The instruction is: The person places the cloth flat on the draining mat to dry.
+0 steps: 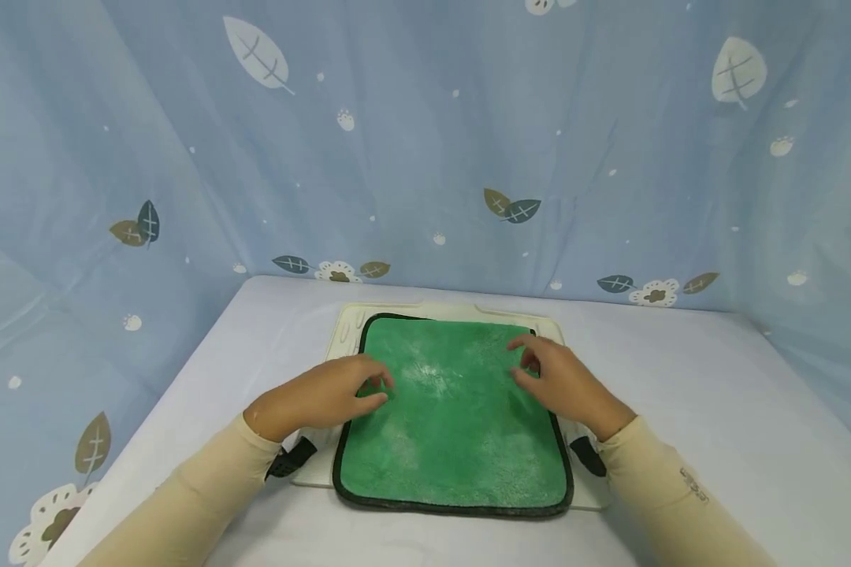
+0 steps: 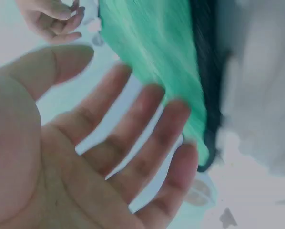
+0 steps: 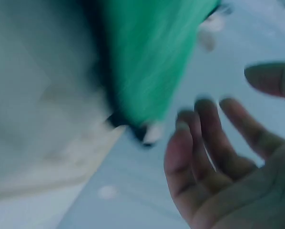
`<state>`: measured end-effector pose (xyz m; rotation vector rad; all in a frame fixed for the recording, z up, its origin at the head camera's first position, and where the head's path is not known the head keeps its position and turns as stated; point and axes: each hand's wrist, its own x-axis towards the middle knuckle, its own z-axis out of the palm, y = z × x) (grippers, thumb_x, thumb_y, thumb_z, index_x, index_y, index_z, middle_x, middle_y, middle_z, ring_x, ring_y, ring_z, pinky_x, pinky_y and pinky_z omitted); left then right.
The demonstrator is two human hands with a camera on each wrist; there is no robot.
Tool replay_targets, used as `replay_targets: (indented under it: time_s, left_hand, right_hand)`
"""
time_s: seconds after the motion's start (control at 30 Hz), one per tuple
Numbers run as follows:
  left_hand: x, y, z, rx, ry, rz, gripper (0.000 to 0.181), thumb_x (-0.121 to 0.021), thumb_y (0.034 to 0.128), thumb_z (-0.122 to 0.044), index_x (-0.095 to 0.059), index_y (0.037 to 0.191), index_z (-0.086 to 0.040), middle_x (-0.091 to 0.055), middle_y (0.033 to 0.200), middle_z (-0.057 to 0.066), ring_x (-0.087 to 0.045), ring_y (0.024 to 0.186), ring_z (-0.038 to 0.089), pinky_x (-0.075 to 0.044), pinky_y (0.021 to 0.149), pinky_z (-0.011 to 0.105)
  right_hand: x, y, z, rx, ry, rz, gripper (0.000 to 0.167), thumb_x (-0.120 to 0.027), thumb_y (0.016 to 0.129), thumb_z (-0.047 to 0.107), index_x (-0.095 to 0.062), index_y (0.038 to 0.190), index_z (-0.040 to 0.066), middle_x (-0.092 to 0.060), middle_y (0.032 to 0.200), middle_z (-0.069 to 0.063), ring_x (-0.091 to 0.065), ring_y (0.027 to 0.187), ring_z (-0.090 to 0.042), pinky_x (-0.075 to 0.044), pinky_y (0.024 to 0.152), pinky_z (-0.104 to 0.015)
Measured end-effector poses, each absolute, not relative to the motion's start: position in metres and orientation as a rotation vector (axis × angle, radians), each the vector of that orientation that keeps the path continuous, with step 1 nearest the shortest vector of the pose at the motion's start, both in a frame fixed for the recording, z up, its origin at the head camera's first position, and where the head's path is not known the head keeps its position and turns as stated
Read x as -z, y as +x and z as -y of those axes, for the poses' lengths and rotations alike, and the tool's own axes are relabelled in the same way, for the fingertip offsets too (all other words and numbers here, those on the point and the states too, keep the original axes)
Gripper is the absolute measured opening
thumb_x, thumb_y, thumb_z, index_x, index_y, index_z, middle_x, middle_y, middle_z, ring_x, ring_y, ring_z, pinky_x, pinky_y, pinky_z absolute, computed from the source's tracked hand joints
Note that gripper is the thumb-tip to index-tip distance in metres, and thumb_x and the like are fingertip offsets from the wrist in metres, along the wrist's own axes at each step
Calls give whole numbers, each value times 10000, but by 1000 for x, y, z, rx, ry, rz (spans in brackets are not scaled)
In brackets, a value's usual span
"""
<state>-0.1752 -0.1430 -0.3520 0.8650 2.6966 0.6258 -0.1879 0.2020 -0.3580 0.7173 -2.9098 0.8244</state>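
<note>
A green plush cloth [image 1: 454, 425] with a black border lies flat over a cream board [image 1: 342, 335] in the head view. My left hand [image 1: 336, 394] is over the cloth's left edge, its fingers loosely bent and holding nothing. In the left wrist view that hand [image 2: 118, 138] shows spread, relaxed fingers beside the cloth [image 2: 157, 47]. Over the cloth's upper right edge is my right hand [image 1: 563, 382], also with loosely bent fingers and nothing in them. The right wrist view shows this hand [image 3: 228, 167] apart from a corner of the cloth [image 3: 147, 62], which is blurred.
The board rests on a white-covered table [image 1: 688, 409], its rim showing around the cloth. Behind and at the sides hangs a blue curtain [image 1: 411, 142] with leaf and flower prints. Dark wrist bands [image 1: 587, 457] sit under both sleeves.
</note>
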Motion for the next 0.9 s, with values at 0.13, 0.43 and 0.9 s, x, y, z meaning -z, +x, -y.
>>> replay_targets:
  time_s: [0.13,0.43,0.9]
  left_hand:
    - [354,-187,147,-548,821,-2764,355,-623,996,-254,-609,1328,-129,-570,1341,96,-620,1093,245,-504,911,451]
    - [361,-200,144,-472,709,-2731,573,-598,1006,-316,-440,1507,-87,-293,1609,221,-304,1475,434,-315,1144,614]
    - [365,-197,144,-404,703,-2749,597,-612,994,-358,-444,1512,-113,-283,1618,205,-309,1476,423,-324,1138,613]
  right_hand:
    - [363,-211,-218,-790,534,2914,410,-613,963,112,-542,1343,-24,-624,960,-139,-580,781,-196,-479,668,-350]
    - [366,-239,-219,-896,448,3059,592,-574,1006,208,-368,1493,-59,-622,1191,-294,-645,816,-243,-515,701,-391]
    - [371,-246,-211,-896,393,2999,369,-568,1007,203,-635,1287,-27,-655,1234,-229,-650,1021,-315,-531,814,-449]
